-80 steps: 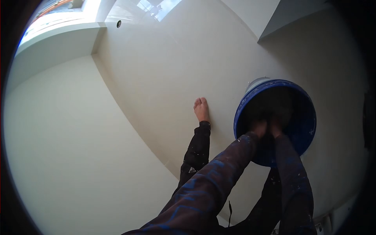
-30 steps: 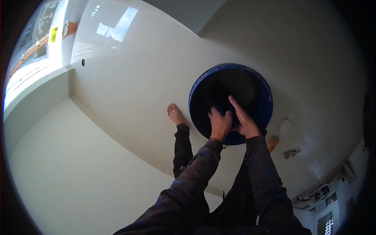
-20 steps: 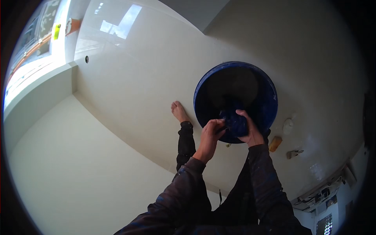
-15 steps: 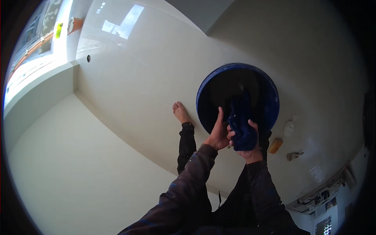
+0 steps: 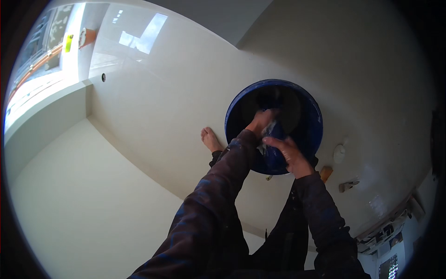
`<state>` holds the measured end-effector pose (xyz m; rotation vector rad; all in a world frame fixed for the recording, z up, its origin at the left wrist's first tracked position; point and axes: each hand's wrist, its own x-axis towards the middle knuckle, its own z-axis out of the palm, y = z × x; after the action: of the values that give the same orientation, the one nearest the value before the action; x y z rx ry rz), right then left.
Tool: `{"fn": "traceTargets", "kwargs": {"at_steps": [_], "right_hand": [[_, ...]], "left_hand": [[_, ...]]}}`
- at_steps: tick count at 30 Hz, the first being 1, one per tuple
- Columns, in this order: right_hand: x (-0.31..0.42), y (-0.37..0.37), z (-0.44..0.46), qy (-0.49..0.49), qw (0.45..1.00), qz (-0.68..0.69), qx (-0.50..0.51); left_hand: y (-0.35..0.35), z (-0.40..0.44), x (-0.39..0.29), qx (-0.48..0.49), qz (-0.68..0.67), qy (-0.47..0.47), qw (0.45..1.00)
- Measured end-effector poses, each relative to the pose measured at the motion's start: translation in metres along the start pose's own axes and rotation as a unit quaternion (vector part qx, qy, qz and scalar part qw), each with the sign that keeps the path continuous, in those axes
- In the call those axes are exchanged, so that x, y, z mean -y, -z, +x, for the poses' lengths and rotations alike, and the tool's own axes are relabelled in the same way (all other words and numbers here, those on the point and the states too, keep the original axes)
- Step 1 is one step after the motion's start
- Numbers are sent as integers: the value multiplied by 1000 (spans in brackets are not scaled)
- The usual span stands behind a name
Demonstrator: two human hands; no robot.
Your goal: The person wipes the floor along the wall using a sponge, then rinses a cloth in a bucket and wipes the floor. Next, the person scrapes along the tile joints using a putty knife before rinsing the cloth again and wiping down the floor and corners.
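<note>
A blue bucket (image 5: 317, 114) with dark contents stands on the pale floor between my legs. Over its opening, a wet dark-blue cloth (image 5: 275, 156) hangs between my hands, with some whitish patches on it. My left hand (image 5: 263, 120) reaches farther in and is closed round the upper part of the cloth, its fingertips blurred. Nearer to me, my right hand (image 5: 290, 154) grips the cloth from the right, thumb across it. The lower end of the cloth lies in shade inside the bucket.
Right of the bucket, a white round object (image 5: 339, 153), an orange-yellow block (image 5: 326, 174) and a brush-like tool (image 5: 348, 186) lie on the floor (image 5: 176, 93). My bare foot (image 5: 210, 139) is at the left. A pale wall (image 5: 83, 195) fills the lower left; an orange container (image 5: 87, 38) stands far off.
Both hands went into the bucket, then lifted the bunched blue cloth. Since then my left hand has moved forward along it, and the cloth has shifted back over the bucket.
</note>
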<state>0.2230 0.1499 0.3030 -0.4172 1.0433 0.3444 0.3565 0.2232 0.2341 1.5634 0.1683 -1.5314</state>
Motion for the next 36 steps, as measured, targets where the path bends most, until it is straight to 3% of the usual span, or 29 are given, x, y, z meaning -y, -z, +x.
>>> {"fn": "traceTargets", "kwargs": {"at_steps": [2,3,4,5,6,7,9,11,12,13,14,15,17,18,19,20,21,22,23,25,27,29,30,31,32,33,34,35,36], "right_hand": [[1,5,20,80,965,-244,-54],[0,9,30,82,965,-242,-59],[0,14,39,164,877,-451,-38],[-1,17,46,199,812,-548,-27],[-2,21,53,237,735,-635,-25],[-4,22,62,226,761,-608,-29],[-19,33,77,226,788,-566,-85],[-23,31,68,258,764,-562,-183],[-30,35,68,304,787,-505,-181],[-61,41,92,356,696,-537,-318],[-60,38,81,321,754,-469,-330],[-56,31,74,292,806,-397,-328],[-83,45,109,200,881,-336,-265],[-81,48,104,204,878,-337,-272],[-78,49,96,164,952,-171,-193],[-76,49,90,119,987,4,-104],[-72,48,81,69,982,177,-7],[-67,46,73,14,935,342,94],[-63,42,65,-43,848,493,192],[-34,30,43,-57,846,506,155],[-23,21,28,-77,913,396,67],[-18,13,12,-76,959,272,-21],[-18,16,9,-72,969,229,-52],[-20,19,6,-70,977,184,-83],[-28,27,5,-78,973,207,-65],[-35,32,7,-78,966,248,-7],[-40,35,6,-83,954,284,51],[-49,33,2,-83,953,288,49],[-54,27,-8,-79,911,392,105]], "left_hand": [[6,7,2,-18,75,-113,991],[13,27,6,24,367,-105,924],[10,41,10,67,626,-93,771],[2,47,18,75,627,-101,769],[-5,46,26,-83,540,-55,836],[-8,46,36,-239,430,-5,871],[-3,53,48,-275,439,-62,853],[1,54,44,-260,395,-95,876],[3,50,42,-253,347,-107,897],[3,42,38,-250,296,-115,914],[8,43,46,-224,229,-150,935],[-4,33,39,-283,223,-81,929],[-27,10,27,-322,241,-111,909],[-33,3,28,-329,226,-134,907],[-43,-9,22,-323,224,-140,909],[-53,-23,16,-342,282,-113,890],[-61,-34,14,-361,338,-84,865],[-64,-42,21,-360,337,-87,865],[-62,-51,27,-326,411,-96,846],[-60,-69,32,-289,490,-103,816],[-62,-95,27,-210,617,-126,748],[-46,-117,30,-158,636,-96,749],[-27,-128,33,-58,503,-116,855],[-17,-136,31,45,347,-132,927],[-17,-152,10,94,182,-68,976],[-14,-154,13,98,183,-64,976],[-7,-157,20,33,-7,2,999],[4,-160,29,-36,-196,67,978],[28,-144,69,-31,-270,129,954]]}}
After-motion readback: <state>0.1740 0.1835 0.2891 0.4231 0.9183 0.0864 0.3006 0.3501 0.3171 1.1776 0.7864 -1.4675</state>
